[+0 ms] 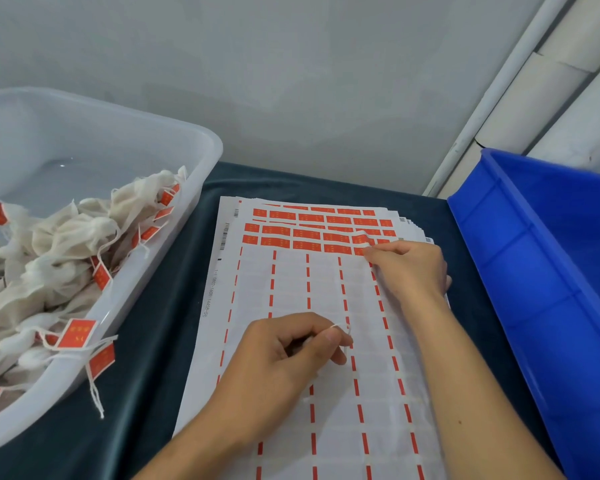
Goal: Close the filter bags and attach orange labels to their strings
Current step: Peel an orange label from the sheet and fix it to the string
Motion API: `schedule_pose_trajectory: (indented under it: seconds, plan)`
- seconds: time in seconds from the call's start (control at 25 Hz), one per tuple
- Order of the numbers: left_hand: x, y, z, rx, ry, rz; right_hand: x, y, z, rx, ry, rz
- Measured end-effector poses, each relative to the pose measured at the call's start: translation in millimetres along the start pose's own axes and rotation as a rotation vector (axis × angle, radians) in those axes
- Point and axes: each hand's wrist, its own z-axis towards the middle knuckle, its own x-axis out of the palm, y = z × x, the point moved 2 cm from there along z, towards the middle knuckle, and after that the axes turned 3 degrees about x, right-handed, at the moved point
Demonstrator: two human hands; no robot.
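The right hand (409, 271) lay on the top label sheet (291, 306), its thumb and forefinger pinching the corner of an orange label (362, 241) and lifting it off the nearest remaining row of labels; that label curled upward just beyond the fingertips. The left hand (284, 355) rested lower on the sheet, fingers curled, with thumb and forefinger pinching a thin white string (340, 328) that looped just past their tips; whether a bag hung from it could not be told. Finished filter bags (66, 244), each tagged orange, lay heaped in a translucent white tub (174, 216) at the left. The stacked sheets lay on a dark teal cloth (146, 341), with a blue crate (534, 271) at the right and a pale grey wall (291, 81) behind.
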Motion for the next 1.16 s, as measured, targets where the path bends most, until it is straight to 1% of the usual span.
schedule_pose_trajectory:
  seconds: [0.24, 0.36, 0.52, 0.64, 0.8, 0.88, 1.16]
  plan:
    - [-1, 1, 0, -0.001, 0.004, 0.002, -4, 0, 11, 0.025, 0.112, 0.032]
    - [0, 0, -1, 0.0, 0.002, -0.008, -7, -1, 16, -0.017, 0.136, 0.003]
    - [0, -1, -1, -0.016, 0.002, -0.008, -11, -7, 11, -0.169, 0.075, -0.058]
    - [1, 0, 0, -0.018, 0.001, -0.011, -11, -9, 2, -0.244, 0.029, -0.088]
    - [1, -1, -1, -0.011, 0.002, -0.01, -4, -3, -13, -0.36, -0.084, -0.2]
    - [1, 0, -1, -0.016, 0.006, 0.0, 0, -2, -17, -0.389, -0.114, -0.216]
    - [1, 1, 0, -0.018, 0.009, 0.019, 1, -2, -15, -0.427, -0.117, -0.221]
